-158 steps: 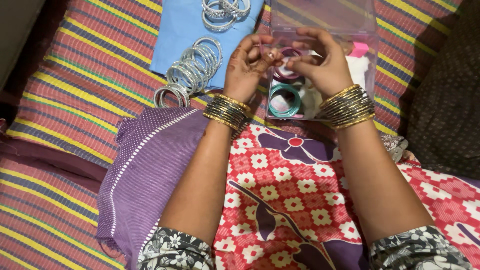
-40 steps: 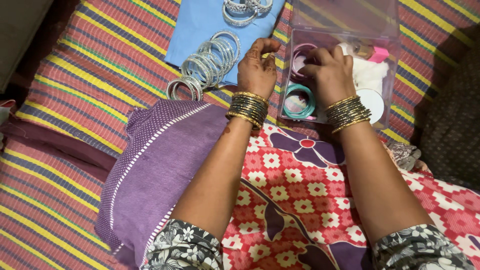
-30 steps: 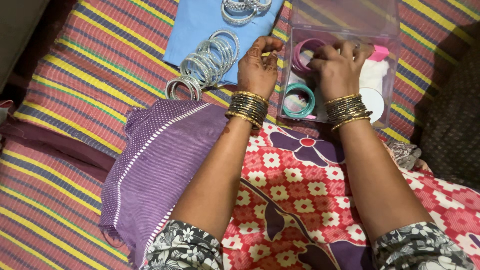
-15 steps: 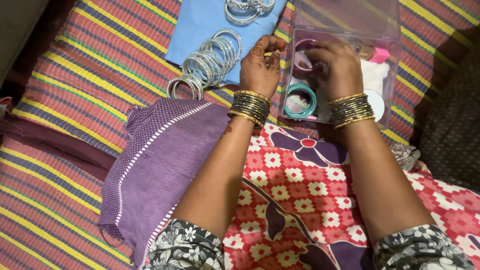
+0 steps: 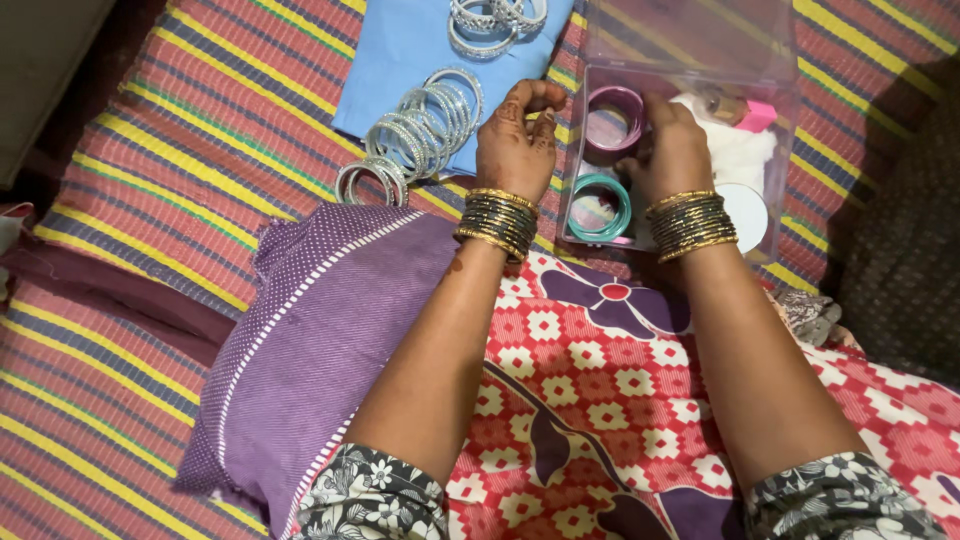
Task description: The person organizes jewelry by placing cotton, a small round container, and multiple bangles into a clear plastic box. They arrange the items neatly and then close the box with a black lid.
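A clear plastic box [image 5: 775, 175] lies open on the striped mat. Inside it, a stack of pink bangles [image 5: 613, 115] sits at the far left and a teal stack [image 5: 598, 205] at the near left. My right hand [image 5: 675, 150] is inside the box, its fingertips gripping the right side of the pink stack. My left hand [image 5: 515, 140] rests outside against the box's left wall, fingers curled and thumb bent toward the corner, with nothing visible in it. Both wrists carry gold and dark bangles.
White fluffy padding [image 5: 738, 152], a pink item [image 5: 757, 115] and a white disc [image 5: 748, 210] fill the box's right half. Its lid [image 5: 690, 35] stands behind. Silver bangles [image 5: 420, 125] lie in a row on blue cloth [image 5: 395, 50], more silver ones [image 5: 495, 18] above. A purple cloth [image 5: 320, 320] covers my left knee.
The pink bangles, lifted and handled between both hands earlier, now sit settled in the box's far-left corner. My right hand has drawn back to their right side. The left hand barely moved.
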